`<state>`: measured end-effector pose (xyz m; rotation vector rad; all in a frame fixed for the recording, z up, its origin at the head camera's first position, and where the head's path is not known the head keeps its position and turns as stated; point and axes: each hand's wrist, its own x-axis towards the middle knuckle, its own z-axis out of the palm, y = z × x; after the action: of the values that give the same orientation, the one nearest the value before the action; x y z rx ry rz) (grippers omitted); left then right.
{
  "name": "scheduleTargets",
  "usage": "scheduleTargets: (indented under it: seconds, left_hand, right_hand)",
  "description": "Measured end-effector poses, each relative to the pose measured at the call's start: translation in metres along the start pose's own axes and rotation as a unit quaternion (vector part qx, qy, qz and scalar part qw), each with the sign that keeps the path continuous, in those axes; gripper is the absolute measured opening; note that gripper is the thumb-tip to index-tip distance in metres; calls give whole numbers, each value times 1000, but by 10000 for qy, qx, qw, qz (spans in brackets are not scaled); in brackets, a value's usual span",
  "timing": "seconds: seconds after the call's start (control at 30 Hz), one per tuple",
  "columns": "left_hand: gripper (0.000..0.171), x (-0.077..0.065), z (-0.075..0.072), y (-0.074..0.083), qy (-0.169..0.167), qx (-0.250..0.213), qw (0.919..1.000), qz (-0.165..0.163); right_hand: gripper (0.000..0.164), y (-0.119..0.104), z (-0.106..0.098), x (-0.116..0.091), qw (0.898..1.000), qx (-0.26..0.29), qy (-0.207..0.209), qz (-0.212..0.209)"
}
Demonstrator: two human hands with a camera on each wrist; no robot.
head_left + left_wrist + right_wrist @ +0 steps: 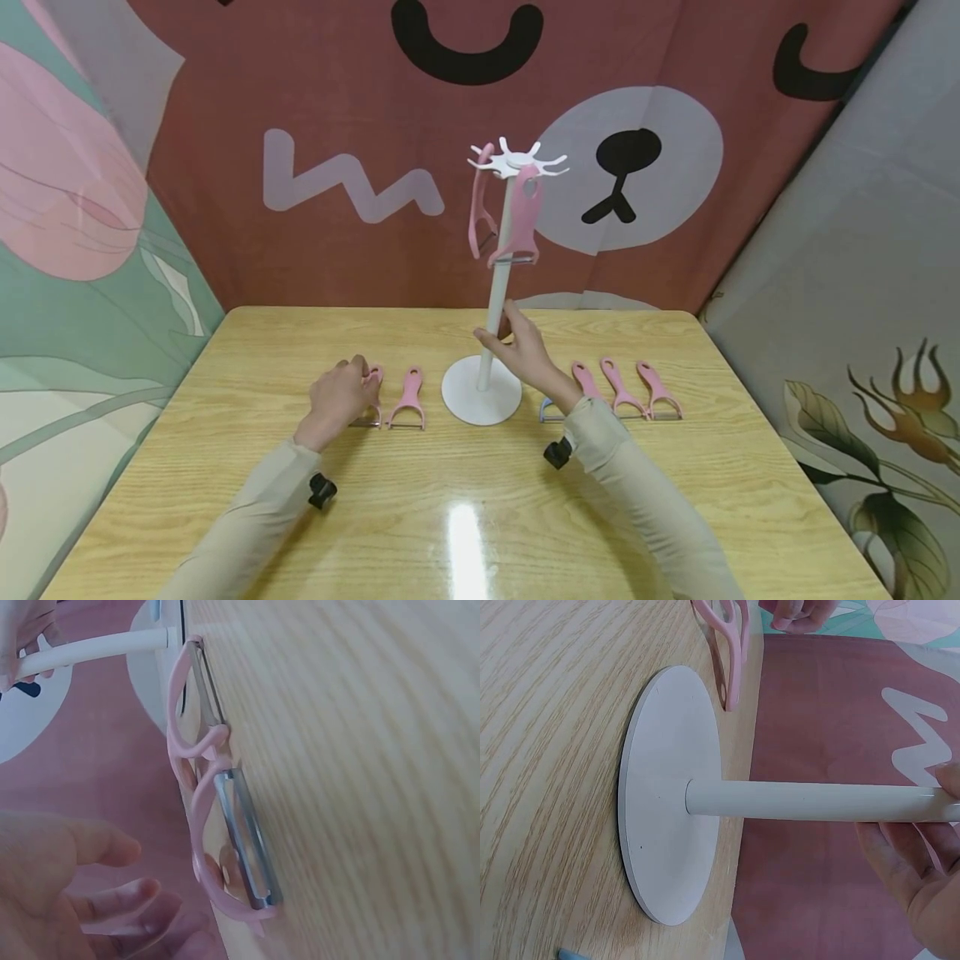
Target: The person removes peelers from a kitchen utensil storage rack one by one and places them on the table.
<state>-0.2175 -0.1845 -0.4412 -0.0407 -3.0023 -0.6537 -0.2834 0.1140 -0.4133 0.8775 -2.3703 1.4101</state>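
Observation:
A white stand with a round base and a ring of hooks stands upright on the table. My right hand grips its pole with thumb and fingers, well above the base. Two pink peelers hang from the hooks, one facing front and one at the left. Left of the base lie two more pink peelers. My left hand hovers over the outer peeler, fingers loosely bent around its handle end with a gap showing. The inner peeler lies beside it.
Right of the stand lie several peelers: pink ones and one with a light blue head, partly behind my right wrist. A patterned cloth hangs behind the wooden table, with more cloth at both sides.

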Motion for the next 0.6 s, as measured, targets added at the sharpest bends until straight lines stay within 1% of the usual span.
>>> scheduleTargets:
  seconds: [0.17,0.4,0.5,0.6]
  left_hand:
    - [22,2,1,3,244,-162,9993,235]
    - [17,1,1,6,349,-348,9979,419]
    - [16,3,3,7,537,-479,9954,639]
    - [15,5,4,9,777,-618,9910,901]
  right_hand:
    - [27,1,0,0,10000,37,-14,44]
    - [28,1,0,0,10000,44,-20,15]
    - [27,1,0,0,10000,-13,-23,-27]
    - [25,2,1,0,9999,-88,-29,-66]
